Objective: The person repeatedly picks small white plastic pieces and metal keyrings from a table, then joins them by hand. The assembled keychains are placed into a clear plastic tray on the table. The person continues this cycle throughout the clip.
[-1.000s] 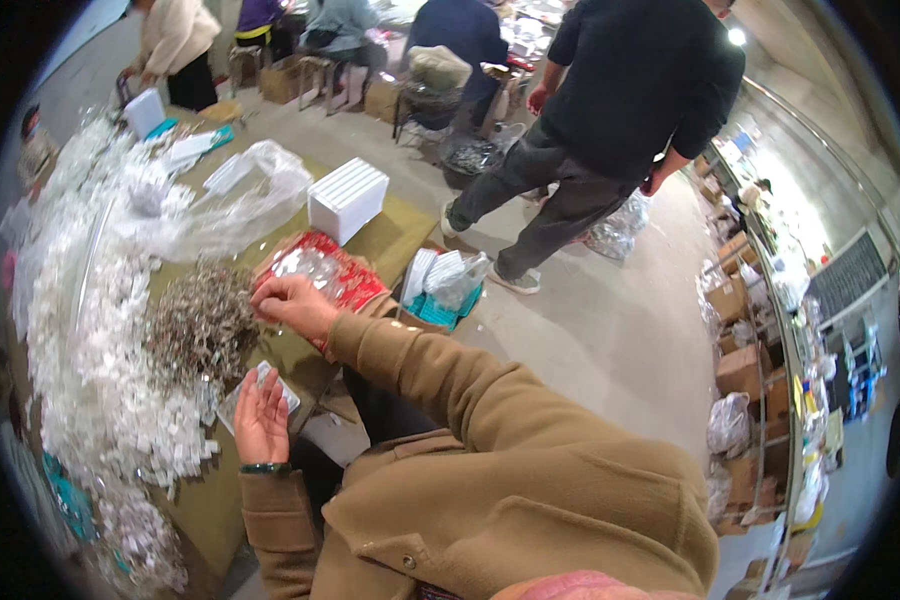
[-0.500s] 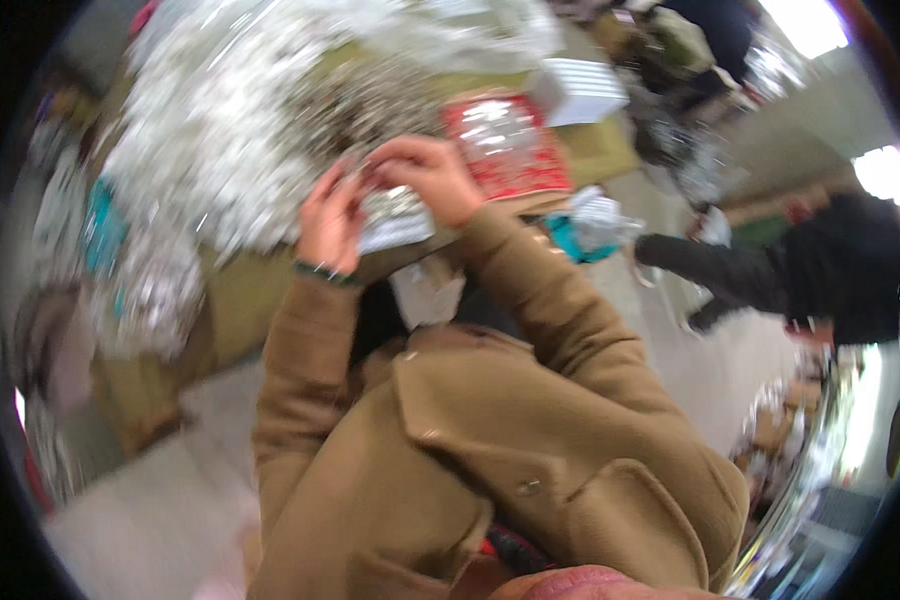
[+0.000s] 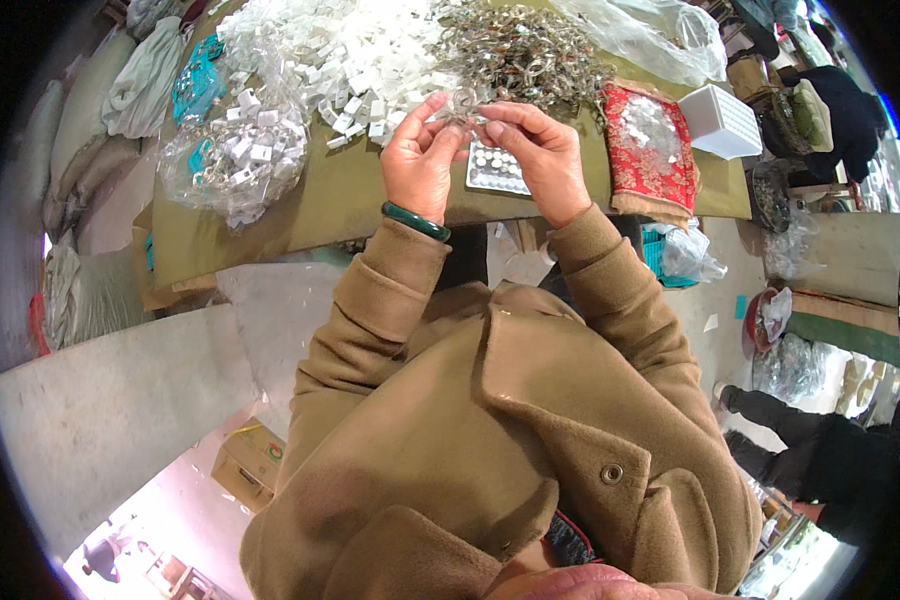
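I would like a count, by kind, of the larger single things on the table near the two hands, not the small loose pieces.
White ridged box: 1
Red patterned cloth: 1
Flat tray of small round pieces: 1
Clear bag of white pieces: 1
Heap of metal rings: 1
Total: 5

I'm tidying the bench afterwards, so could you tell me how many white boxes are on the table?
1: the white box sits at the table's far right end, beside the red cloth. Others may be hidden beyond the frame.

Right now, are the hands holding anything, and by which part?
Yes: the left hand and right hand pinch a small clear ring-like piece between their fingertips, by its edges; the exact grip is too small to tell.
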`<state>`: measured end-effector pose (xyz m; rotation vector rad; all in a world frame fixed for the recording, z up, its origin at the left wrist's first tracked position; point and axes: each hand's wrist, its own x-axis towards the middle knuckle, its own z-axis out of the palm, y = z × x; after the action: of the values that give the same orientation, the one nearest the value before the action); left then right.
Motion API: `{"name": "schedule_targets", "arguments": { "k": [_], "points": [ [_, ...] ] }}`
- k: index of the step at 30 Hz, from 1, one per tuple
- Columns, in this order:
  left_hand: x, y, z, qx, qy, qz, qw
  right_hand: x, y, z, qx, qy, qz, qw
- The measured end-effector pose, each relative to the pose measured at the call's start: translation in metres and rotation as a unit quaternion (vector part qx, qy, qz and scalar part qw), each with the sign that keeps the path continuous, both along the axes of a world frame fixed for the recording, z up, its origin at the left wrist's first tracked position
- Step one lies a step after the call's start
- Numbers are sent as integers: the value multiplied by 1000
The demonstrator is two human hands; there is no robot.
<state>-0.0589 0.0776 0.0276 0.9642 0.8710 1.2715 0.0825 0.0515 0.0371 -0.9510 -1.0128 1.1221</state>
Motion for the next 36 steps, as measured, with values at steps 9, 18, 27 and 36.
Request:
{"name": "schedule_targets", "arguments": {
  "k": [9,18,27,36],
  "points": [
    [-18,1,-9,136,150,88,975,-31,-2,-1,-4,-76,-31,997],
    [-28,-7,-5,224,308,149,913,-40,1,8,165,-415,-115,887],
    [-24,-10,-1,269,418,154,854,-38,9,-1,269,-540,-171,779],
    [-18,-4,-6,229,435,171,854,-37,4,-8,244,-499,-184,811]
  ]
}}
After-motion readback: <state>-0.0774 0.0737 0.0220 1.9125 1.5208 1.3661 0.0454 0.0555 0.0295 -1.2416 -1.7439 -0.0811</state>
